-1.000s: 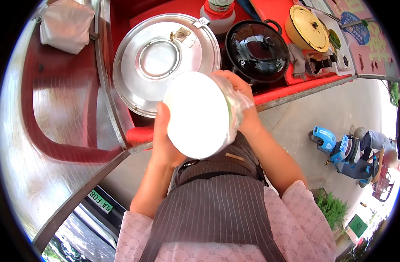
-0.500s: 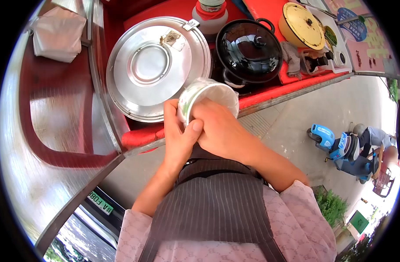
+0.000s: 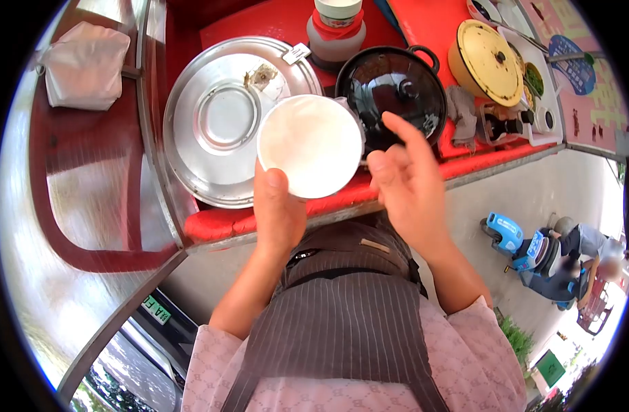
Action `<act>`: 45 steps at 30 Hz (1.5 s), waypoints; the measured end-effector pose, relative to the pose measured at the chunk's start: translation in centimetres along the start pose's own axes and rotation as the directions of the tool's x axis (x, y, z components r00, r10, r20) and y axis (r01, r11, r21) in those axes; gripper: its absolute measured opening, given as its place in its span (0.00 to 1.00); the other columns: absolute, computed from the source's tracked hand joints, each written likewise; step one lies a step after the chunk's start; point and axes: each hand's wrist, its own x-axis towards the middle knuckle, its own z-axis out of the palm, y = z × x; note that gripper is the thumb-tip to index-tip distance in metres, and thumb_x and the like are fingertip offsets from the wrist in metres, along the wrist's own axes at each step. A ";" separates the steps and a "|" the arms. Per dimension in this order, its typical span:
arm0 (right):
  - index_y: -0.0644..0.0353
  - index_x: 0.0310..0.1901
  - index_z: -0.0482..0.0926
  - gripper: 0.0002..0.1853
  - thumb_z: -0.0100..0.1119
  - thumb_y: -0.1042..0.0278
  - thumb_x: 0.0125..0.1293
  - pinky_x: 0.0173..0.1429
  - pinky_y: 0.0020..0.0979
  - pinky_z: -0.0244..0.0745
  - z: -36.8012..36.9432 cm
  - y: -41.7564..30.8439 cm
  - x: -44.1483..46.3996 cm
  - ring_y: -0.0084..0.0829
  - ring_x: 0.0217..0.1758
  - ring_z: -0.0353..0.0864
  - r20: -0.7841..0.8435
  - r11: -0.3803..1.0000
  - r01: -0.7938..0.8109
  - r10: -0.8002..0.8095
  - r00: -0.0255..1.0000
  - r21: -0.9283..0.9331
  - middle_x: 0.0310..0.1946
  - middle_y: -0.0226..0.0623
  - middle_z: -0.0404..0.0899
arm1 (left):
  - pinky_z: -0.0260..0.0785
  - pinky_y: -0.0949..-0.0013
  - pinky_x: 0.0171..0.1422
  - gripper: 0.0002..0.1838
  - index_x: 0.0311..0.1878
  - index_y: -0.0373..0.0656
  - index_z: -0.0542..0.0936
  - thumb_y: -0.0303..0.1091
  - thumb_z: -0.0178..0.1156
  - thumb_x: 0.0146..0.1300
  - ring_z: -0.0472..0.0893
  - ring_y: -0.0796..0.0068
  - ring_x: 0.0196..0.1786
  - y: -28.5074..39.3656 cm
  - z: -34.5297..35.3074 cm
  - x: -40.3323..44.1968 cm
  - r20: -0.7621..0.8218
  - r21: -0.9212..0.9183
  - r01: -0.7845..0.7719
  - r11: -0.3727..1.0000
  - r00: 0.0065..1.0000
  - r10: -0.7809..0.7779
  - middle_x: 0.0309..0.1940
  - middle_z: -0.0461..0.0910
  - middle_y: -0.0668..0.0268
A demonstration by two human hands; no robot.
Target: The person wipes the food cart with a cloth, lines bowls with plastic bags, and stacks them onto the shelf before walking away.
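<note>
One cup (image 3: pixel 310 147) gripped in L hand (image 3: pixel 280 213); R hand (image 3: pixel 412 189) open, thumb/index apart. Holding step; next move prob. needs steady L grip.

We log: bowl (image 3: pixel 310 147) white inside; worktop (image 3: pixel 424 27) red; round lid (image 3: pixel 226 168) at its left edge silver-grey; pot (image 3: pixel 371 86) by the front edge black; enamel pot (image 3: pixel 481 65) toward the right edge yellow; apron (image 3: pixel 335 329) dark, pale pinstripes; shirt (image 3: pixel 469 353) pink, small repeating motif.

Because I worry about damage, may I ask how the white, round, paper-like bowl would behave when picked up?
The bowl is probably light: the left hand holds it alone. Its thin rim suggests it may bend if squeezed.
</note>
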 end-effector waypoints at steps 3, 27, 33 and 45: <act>0.71 0.74 0.57 0.33 0.59 0.65 0.75 0.47 0.26 0.76 -0.7 0.9 1.9 0.22 0.40 0.81 0.121 0.980 -0.184 0.174 0.977 0.075 0.39 0.38 0.83 | 0.61 0.58 0.75 0.55 0.77 0.38 0.55 0.70 0.62 0.61 0.68 0.63 0.72 -1.6 3.1 1.8 -0.017 -0.007 -0.051 0.999 0.999 0.051 0.71 0.65 0.58; 0.37 0.74 0.68 0.37 0.51 0.72 0.60 0.56 0.44 0.77 -27.4 8.3 57.8 0.41 0.58 0.82 -0.125 0.576 0.052 -0.263 0.957 -0.816 0.58 0.48 0.81 | 0.69 0.65 0.68 0.17 0.57 0.31 0.79 0.24 0.58 0.66 0.81 0.67 0.58 2.2 1.3 4.7 -0.313 0.667 0.125 0.735 0.942 0.124 0.53 0.83 0.56; 0.33 0.74 0.66 0.35 0.47 0.68 0.63 0.62 0.48 0.75 -22.6 2.4 52.8 0.44 0.64 0.80 -0.142 0.294 -0.102 -0.118 0.983 -0.950 0.60 0.48 0.81 | 0.71 0.64 0.61 0.12 0.52 0.33 0.81 0.24 0.57 0.68 0.84 0.61 0.52 9.9 -5.5 9.7 -0.017 1.000 0.010 0.021 0.922 0.386 0.47 0.84 0.54; 0.50 0.74 0.64 0.34 0.51 0.44 0.71 0.55 0.52 0.78 -19.8 -0.8 49.3 0.49 0.52 0.85 -0.034 -0.053 -0.054 -0.337 0.941 -0.997 0.52 0.57 0.82 | 0.70 0.56 0.57 0.08 0.42 0.40 0.77 0.28 0.64 0.61 0.77 0.56 0.52 25.2 -17.2 18.2 0.249 0.435 0.287 -0.853 0.872 0.421 0.44 0.77 0.58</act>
